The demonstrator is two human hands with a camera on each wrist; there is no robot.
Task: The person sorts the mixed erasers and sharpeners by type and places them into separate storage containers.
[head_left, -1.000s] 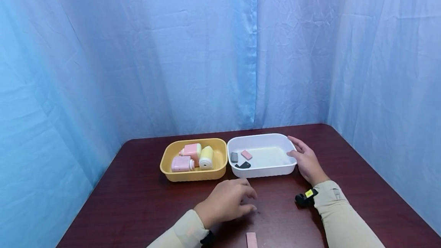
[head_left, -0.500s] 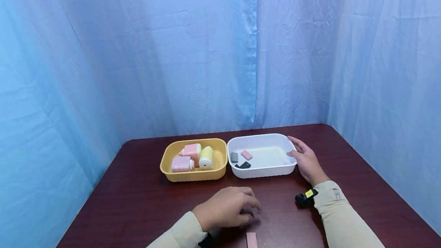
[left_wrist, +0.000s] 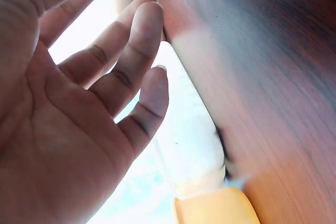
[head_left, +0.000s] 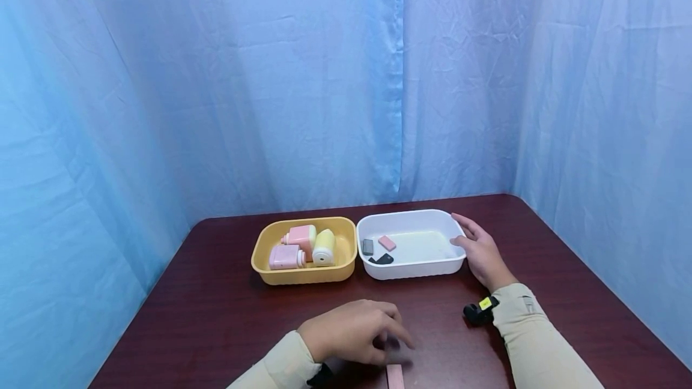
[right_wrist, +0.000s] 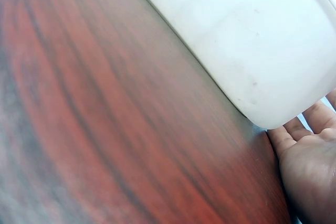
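My right hand (head_left: 483,257) grips the right end of a white plastic tray (head_left: 416,270), with the thumb over the rim and the fingers along the outside. Inside that tray lie a grey block (head_left: 367,247), a small pink block (head_left: 387,243) and a black flat piece (head_left: 382,259). My left hand (head_left: 354,332) hovers low over the table, fingers loosely bent and holding nothing. Just beyond its thumb, at the lower frame edge, lies another pink block (head_left: 395,377), partly cut off. The left wrist view shows the palm and bent fingers (left_wrist: 149,95) with nothing in them.
A yellow tray (head_left: 308,276) stands against the white one's left side. It holds a pink bottle (head_left: 300,236), a lilac bottle (head_left: 285,257) and a yellow one (head_left: 324,247). Dark red wood forms the table (head_left: 216,317); blue curtains (head_left: 324,89) hang around it.
My left hand has come down and slightly toward the front of the table, nearer the loose pink block. The right hand and both trays stay where they were.
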